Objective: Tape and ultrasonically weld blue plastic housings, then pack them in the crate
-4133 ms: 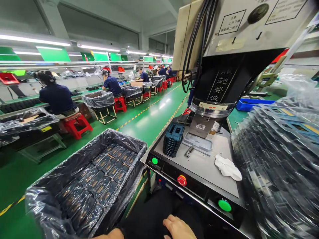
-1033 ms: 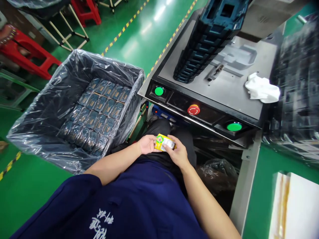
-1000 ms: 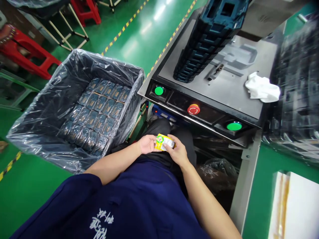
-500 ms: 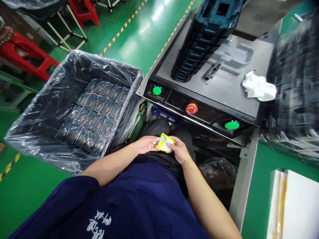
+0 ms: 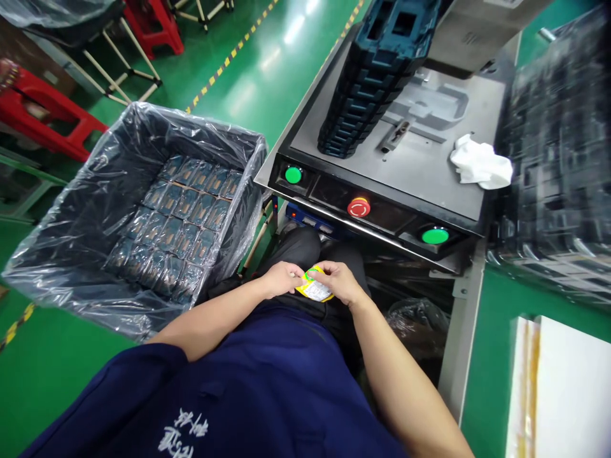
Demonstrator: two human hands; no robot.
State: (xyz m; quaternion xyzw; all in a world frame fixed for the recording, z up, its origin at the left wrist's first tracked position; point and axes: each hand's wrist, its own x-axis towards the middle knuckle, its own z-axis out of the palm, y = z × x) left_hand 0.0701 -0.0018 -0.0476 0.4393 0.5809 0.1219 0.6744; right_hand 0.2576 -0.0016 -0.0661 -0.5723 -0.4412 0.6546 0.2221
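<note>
Above my lap I hold a small yellow and white packet (image 5: 316, 289) with a green mark near its top. My left hand (image 5: 282, 278) pinches the packet's left edge with fingers drawn together. On the other side, my right hand (image 5: 340, 282) grips the upper right part, its thumb across the front. The packet's print is too small to read. Just beyond my knees runs the front panel of a machine (image 5: 329, 194), with two green buttons and a red emergency stop button (image 5: 358, 207).
Left of me, a plastic-lined bin (image 5: 233, 137) holds rows of wrapped dark parts (image 5: 176, 222). A tall stack of dark blue plastic parts (image 5: 356, 102) stands on the machine's metal plate, near crumpled white tissue (image 5: 481, 162). Wrapped black trays (image 5: 563, 159) rise at right. Red stools (image 5: 52, 114) stand far left.
My left fingers have closed on the packet's left edge, and my right hand has shifted to its upper part. The packet is tilted differently. The whole view has shifted slightly.
</note>
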